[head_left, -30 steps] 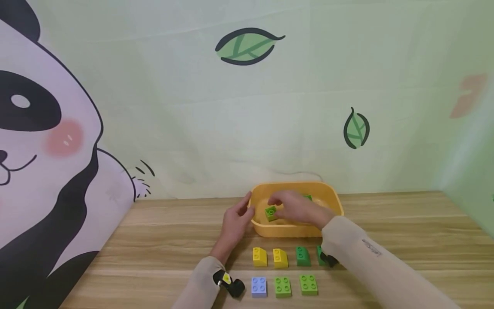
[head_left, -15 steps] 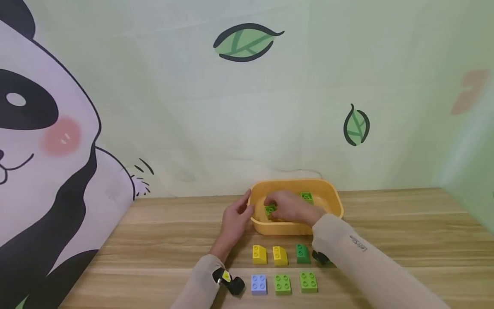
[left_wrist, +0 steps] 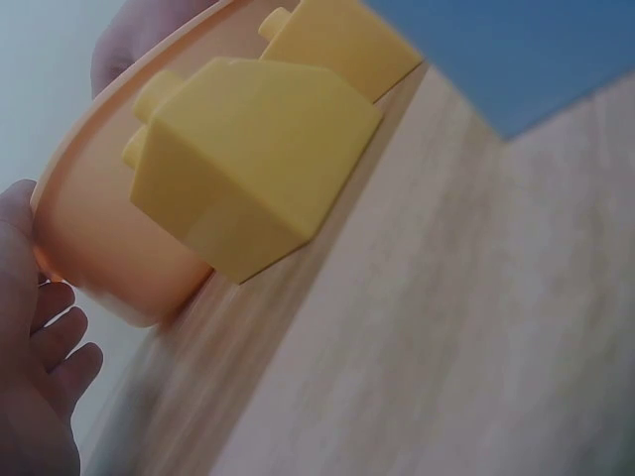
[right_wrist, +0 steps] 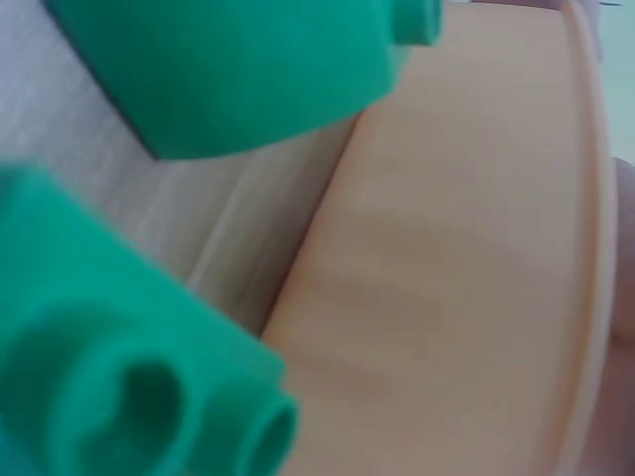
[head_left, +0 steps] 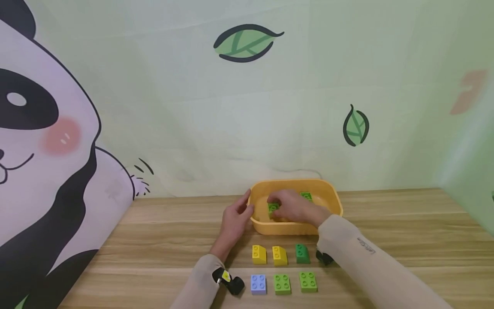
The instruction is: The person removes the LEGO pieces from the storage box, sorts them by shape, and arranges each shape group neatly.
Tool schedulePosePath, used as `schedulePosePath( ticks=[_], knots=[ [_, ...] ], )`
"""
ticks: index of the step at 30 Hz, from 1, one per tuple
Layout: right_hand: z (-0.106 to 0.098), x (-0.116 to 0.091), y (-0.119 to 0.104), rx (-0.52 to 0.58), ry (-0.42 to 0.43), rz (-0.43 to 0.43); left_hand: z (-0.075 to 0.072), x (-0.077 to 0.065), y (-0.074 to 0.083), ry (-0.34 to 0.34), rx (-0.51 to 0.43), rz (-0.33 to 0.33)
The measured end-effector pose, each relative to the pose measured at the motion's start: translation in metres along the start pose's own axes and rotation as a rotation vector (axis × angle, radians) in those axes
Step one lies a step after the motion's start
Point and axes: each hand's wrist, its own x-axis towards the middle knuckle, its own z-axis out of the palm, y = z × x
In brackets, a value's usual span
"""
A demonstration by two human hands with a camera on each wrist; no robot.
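My right hand [head_left: 297, 207] reaches into a yellow plastic tub [head_left: 285, 229] and pinches a lime-green building block [head_left: 273, 208] near its left end. The block's hollow underside faces up. Another lime-green block [head_left: 306, 196] lies behind the hand in the tub. Fingers of my left hand [head_left: 236, 219] lie against the tub's left rim; in the left wrist view the other fingers [left_wrist: 74, 372] stand loosely bent beside the wall. The right wrist view has the tub's outer wall [right_wrist: 446, 228], with the right hand partly visible past the rim.
In front of the tub stand two yellow sloped blocks [head_left: 259, 254] and a dark green curved block [head_left: 302, 253]; the right wrist view shows another green block [right_wrist: 129, 367]. Nearer are a light blue block [head_left: 258, 284] and two lime-green blocks [head_left: 282, 284]. A printed cloth [head_left: 185, 107] hangs behind.
My right hand dipped left around the lime-green block, then shifted slightly right, with the block turned and moved a little right too. The left hand has stayed at the rim.
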Motion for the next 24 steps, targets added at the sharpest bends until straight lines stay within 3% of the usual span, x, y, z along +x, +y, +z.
schedulePosePath(
  ticks=[15,24],
  knots=[
    [-0.013,-0.029,-0.011,0.026,0.091,-0.102,0.001,0.0,-0.001,0.001,0.015,0.03],
    [-0.016,-0.057,-0.017,0.115,0.166,-0.117,-0.001,-0.001,0.0,-0.005,0.018,0.002]
  ],
)
